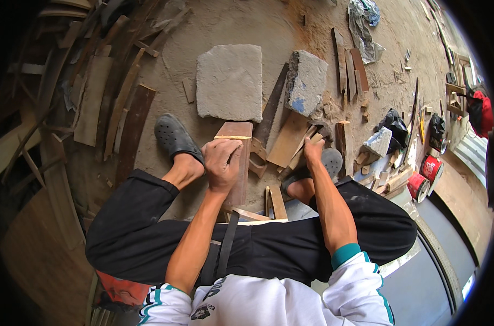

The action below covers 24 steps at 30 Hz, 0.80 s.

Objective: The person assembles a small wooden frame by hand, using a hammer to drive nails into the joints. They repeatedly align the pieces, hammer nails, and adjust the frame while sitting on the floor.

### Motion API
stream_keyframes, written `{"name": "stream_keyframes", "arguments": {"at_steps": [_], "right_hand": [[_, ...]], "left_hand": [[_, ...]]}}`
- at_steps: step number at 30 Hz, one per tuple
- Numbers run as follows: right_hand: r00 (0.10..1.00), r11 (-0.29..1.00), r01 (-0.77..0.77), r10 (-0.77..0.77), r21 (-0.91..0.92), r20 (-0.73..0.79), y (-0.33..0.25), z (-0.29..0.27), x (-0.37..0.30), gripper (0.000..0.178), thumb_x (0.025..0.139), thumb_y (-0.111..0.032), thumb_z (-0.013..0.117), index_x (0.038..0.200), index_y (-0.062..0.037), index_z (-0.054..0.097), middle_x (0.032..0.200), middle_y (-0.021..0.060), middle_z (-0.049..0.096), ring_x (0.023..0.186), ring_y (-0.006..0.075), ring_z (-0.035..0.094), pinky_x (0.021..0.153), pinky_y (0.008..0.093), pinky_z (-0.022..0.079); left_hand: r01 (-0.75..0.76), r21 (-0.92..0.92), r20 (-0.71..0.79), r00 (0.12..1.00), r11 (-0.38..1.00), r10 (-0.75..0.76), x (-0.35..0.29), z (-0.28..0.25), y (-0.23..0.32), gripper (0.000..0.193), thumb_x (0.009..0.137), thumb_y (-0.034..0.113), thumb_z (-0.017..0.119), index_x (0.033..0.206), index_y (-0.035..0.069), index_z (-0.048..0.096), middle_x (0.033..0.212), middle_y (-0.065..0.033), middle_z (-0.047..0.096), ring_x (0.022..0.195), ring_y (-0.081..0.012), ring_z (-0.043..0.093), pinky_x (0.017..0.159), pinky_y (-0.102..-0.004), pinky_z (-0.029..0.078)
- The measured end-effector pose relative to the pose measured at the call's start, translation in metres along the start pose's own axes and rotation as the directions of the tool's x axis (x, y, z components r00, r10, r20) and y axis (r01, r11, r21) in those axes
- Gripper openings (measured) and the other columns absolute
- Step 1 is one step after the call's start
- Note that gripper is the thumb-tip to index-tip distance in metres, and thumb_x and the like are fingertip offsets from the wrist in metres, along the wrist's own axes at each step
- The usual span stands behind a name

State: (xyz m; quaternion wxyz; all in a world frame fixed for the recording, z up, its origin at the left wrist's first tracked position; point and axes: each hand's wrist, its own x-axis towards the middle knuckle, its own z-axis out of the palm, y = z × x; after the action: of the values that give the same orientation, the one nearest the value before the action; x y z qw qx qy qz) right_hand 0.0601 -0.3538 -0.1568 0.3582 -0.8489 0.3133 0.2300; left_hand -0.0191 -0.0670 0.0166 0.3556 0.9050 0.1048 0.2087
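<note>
My left hand (223, 162) is closed over a reddish-brown wooden board (239, 187), its knuckles toward me. A thin yellow strip (230, 137) crosses the board right at my fingertips; whether the fingers pinch it or the board is hidden. The board's far end reaches a squarish concrete block (229, 81). My right hand (313, 151) is closed around the handle of a hammer (323, 129), its dark head showing just past the fingers. Beside that hand lie a flat piece of light wood (288, 140) and a handsaw (272, 106) with a wooden grip.
A rough concrete chunk (307, 82) stands right of the block. Long wood offcuts (134, 133) are heaped at the left. More scraps (351, 70), black plastic (395, 129) and red cans (424, 179) sit to the right. My feet in dark clogs (174, 136) flank the board.
</note>
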Motion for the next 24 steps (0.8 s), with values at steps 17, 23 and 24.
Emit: {"name": "stream_keyframes", "arguments": {"at_steps": [17,23,24], "right_hand": [[1.0,1.0,-0.004,0.004,-0.004,0.009,0.006,0.003,0.005,0.066,0.09,-0.028,0.065,0.132,0.0079,0.028,0.122,0.034,0.058,0.115,0.0448,0.059,0.099,0.044,0.044],[1.0,1.0,-0.002,0.002,-0.023,-0.016,0.005,0.003,0.011,0.058,0.088,-0.025,0.069,0.126,0.0071,0.039,0.117,0.028,0.06,0.108,0.0393,0.06,0.094,0.0425,0.046],[0.999,0.999,-0.001,-0.001,-0.037,-0.047,0.023,0.007,0.024,0.052,0.087,-0.023,0.07,0.122,0.0061,0.044,0.111,0.0233,0.063,0.1,0.0353,0.063,0.087,0.0413,0.049]], "left_hand": [[-0.034,0.026,-0.008,0.999,0.999,0.034,0.0,0.002,0.001,0.015,0.08,0.004,0.074,0.094,0.008,0.07,0.09,-0.0032,0.07,0.09,-0.0256,0.064,0.085,-0.039,0.045],[-0.081,0.083,0.016,0.997,0.993,0.08,-0.001,0.003,-0.001,0.013,0.083,0.009,0.072,0.095,0.008,0.068,0.093,-0.005,0.068,0.093,-0.0272,0.062,0.086,-0.0405,0.043],[-0.07,0.084,0.016,0.997,0.994,0.069,-0.002,0.005,0.0,0.013,0.083,0.009,0.072,0.096,0.008,0.068,0.094,-0.0051,0.068,0.094,-0.0272,0.062,0.087,-0.0406,0.043]]}}
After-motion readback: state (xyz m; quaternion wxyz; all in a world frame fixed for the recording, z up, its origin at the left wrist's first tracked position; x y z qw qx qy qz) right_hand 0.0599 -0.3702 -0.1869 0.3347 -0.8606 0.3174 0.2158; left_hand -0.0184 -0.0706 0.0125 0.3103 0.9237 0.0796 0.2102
